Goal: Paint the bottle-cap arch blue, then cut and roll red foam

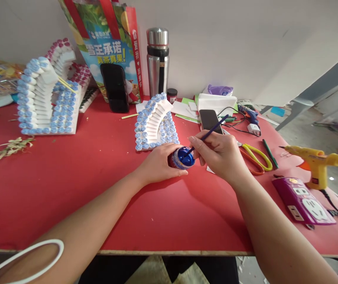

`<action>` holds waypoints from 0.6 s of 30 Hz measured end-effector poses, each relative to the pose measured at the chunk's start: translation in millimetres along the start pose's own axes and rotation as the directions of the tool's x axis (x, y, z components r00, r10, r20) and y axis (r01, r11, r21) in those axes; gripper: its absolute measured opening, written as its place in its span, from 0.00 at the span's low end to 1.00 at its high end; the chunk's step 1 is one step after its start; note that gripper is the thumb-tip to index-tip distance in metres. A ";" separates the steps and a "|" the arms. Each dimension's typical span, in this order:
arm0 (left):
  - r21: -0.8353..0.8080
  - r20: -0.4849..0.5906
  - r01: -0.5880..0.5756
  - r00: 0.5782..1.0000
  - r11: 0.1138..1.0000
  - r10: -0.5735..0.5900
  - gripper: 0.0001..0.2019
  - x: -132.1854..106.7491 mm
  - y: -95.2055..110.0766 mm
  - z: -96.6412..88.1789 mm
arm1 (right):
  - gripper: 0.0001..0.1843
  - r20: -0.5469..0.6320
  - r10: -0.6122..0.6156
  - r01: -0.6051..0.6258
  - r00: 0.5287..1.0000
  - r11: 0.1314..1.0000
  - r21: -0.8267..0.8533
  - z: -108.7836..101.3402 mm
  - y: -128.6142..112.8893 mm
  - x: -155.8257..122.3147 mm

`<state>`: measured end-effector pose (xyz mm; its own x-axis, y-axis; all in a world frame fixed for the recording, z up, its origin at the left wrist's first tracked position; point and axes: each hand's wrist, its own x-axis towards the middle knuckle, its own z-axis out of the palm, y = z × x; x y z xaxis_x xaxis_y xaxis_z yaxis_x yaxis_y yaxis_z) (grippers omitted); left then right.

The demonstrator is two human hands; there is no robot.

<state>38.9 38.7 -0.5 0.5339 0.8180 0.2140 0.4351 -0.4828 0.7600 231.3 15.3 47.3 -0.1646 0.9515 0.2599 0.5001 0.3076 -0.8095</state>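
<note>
My left hand (158, 163) is wrapped round a small open jar of blue paint (181, 158), holding it tilted on the red table (83, 173). My right hand (220, 154) pinches a thin blue-handled paintbrush (213, 128), its tip dipped into the jar's mouth. Just behind the jar lies a white foam stair-shaped piece (156, 122) edged with blue and white rolled flowers.
A larger blue-flowered foam piece (46, 98) and pink ones stand at the back left. A black phone (115, 87), steel flask (157, 61) and printed bag line the wall. At right lie a second phone (210, 119), yellow scissors (256, 157), a yellow glue gun (315, 161) and a purple power strip (303, 201).
</note>
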 end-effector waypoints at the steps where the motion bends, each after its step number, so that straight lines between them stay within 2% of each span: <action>1: 0.000 0.001 -0.001 1.000 1.000 0.001 0.23 0.0 0.1 0.2 | 0.18 -0.010 -0.009 0.009 1.000 1.000 -0.014 0.6 0.5 0.1; 8: 0.013 -0.010 -0.017 1.000 1.000 0.017 0.23 -0.4 -0.9 0.0 | 0.18 -0.026 -0.062 0.059 0.998 0.994 -0.088 3.8 2.2 0.1; 18: 0.011 -0.010 -0.004 1.000 1.000 0.004 0.23 -0.5 0.1 0.1 | 0.19 -0.008 -0.073 0.072 0.997 0.990 -0.118 2.9 0.0 -0.5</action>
<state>38.8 38.3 -0.6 0.5286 0.8191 0.2229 0.4412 -0.4894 0.7522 228.9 14.8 45.7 -0.1945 0.9263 0.3227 0.5841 0.3736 -0.7206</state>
